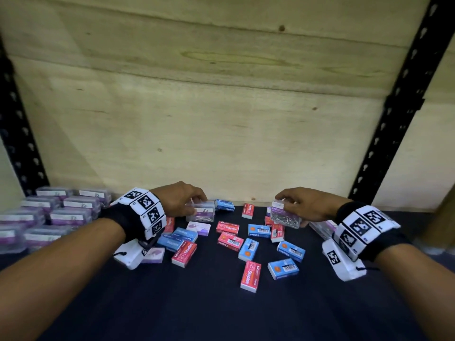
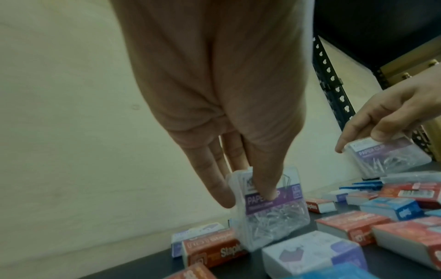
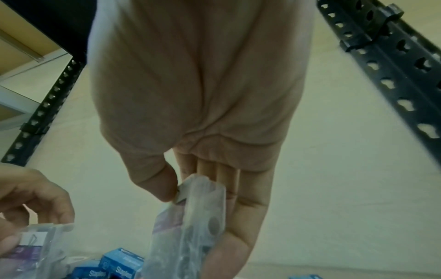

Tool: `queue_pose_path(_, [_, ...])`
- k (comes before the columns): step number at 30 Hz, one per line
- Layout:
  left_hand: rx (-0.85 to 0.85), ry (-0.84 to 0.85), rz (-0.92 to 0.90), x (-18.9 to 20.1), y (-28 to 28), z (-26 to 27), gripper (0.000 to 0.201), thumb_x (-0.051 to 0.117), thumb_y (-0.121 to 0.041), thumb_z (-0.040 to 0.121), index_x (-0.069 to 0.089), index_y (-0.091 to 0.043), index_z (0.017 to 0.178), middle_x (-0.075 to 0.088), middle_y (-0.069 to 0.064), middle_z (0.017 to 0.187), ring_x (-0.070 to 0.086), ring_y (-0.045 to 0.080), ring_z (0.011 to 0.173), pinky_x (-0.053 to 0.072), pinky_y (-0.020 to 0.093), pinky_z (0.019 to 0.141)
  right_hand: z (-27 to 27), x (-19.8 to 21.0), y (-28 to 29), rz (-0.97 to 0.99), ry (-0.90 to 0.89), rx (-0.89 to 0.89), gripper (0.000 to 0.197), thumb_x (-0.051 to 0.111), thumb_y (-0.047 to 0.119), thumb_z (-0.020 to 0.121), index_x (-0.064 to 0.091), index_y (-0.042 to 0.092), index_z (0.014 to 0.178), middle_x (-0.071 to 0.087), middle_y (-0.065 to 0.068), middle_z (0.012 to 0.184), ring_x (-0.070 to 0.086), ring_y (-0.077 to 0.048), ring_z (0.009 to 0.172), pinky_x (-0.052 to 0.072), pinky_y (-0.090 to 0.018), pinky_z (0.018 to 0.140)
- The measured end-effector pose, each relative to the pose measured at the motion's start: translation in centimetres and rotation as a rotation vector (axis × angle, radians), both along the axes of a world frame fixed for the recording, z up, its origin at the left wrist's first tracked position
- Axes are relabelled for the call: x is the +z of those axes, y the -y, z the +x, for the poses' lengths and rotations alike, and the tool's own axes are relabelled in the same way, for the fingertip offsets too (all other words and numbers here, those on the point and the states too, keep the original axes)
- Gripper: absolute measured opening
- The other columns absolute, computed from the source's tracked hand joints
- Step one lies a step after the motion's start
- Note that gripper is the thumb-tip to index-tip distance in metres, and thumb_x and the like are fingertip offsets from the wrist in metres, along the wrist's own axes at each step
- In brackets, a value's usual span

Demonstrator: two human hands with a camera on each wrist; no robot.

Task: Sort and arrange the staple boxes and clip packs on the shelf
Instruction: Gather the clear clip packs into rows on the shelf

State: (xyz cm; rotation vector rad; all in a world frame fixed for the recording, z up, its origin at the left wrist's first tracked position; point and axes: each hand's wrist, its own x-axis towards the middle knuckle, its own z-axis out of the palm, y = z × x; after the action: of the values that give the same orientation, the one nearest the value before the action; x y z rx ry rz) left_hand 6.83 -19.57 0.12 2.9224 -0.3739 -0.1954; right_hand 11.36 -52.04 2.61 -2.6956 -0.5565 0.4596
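Clip packs [image 1: 285, 214] (clear plastic) pinched, left hand [image 1: 183, 196], right hand [image 1: 299, 201]

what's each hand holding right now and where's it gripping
Left hand pinches a clear paper clip pack near its top, thumb on the label. Right hand pinches another clip pack by its upper edge.
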Motion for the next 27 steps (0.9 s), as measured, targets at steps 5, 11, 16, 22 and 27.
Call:
queue_pose_path(5, [-0.004, 0.011, -0.09, 1.9, -2.5, -1.9, 0.036, 0.069, -0.02, 0.087, 0.061, -0.025, 0.122, 0.067, -0.009, 0.112, 0.063, 0.005, 0.097, 0.051, 0.024, 0.086, -0.8, 1.3, -2.8, -0.012, 0.074, 0.119, 0.039, 0.051, 0.02, 0.101, 0.047, 0.016, 0.14, 0.059, -0.002, 0.132, 0.068, -0.017, 0.097, 0.058, -0.027, 0.08])
queue_pose_path(11, [0.086, -0.054, -0.127, 3.9, -7.0, -6.7, 0.037, 0.08, -0.018, 0.08, 0.066, -0.028, 0.113, 0.069, -0.011, 0.104, 0.066, 0.003, 0.093, 0.053, 0.02, 0.085, -2.6, 1.7, -10.5, 0.006, 0.04, 0.293, 0.041, 0.057, 0.019, 0.098, 0.049, 0.019, 0.138, 0.06, 0.002, 0.13, 0.073, -0.019, 0.076, 0.06, -0.028, 0.067])
queue_pose_path(16, [0.174, -0.123, -0.137, 4.8, -11.3, -11.6, 0.038, 0.083, -0.018, 0.075, 0.068, -0.032, 0.107, 0.071, -0.012, 0.101, 0.067, 0.004, 0.093, 0.055, 0.024, 0.087, -5.5, 1.6, -17.6, 0.006, 0.033, 0.462, 0.044, 0.061, 0.018, 0.095, 0.05, 0.018, 0.138, 0.068, 0.006, 0.114, 0.07, -0.016, 0.084, 0.058, -0.027, 0.072])
queue_pose_path(22, [0.294, -0.165, -0.113, 4.7, -16.3, -16.7, 0.038, 0.083, -0.016, 0.075, 0.069, -0.03, 0.107, 0.07, -0.01, 0.102, 0.068, 0.008, 0.093, 0.055, 0.028, 0.088, -9.8, 1.6, -24.4, 0.028, -0.041, 0.622, 0.042, 0.057, 0.015, 0.098, 0.049, 0.019, 0.139, 0.062, -0.001, 0.127, 0.068, -0.014, 0.084, 0.061, -0.032, 0.075])
queue_pose_path(27, [0.388, -0.201, -0.069, 3.8, -19.3, -19.8, 0.036, 0.083, -0.019, 0.075, 0.067, -0.034, 0.105, 0.066, -0.011, 0.1, 0.064, 0.006, 0.096, 0.053, 0.024, 0.086, -12.6, 1.0, -29.1, -0.055, 0.026, 0.756, 0.043, 0.058, 0.025, 0.097, 0.049, 0.028, 0.138, 0.064, 0.008, 0.121, 0.066, -0.012, 0.091, 0.056, -0.028, 0.084])
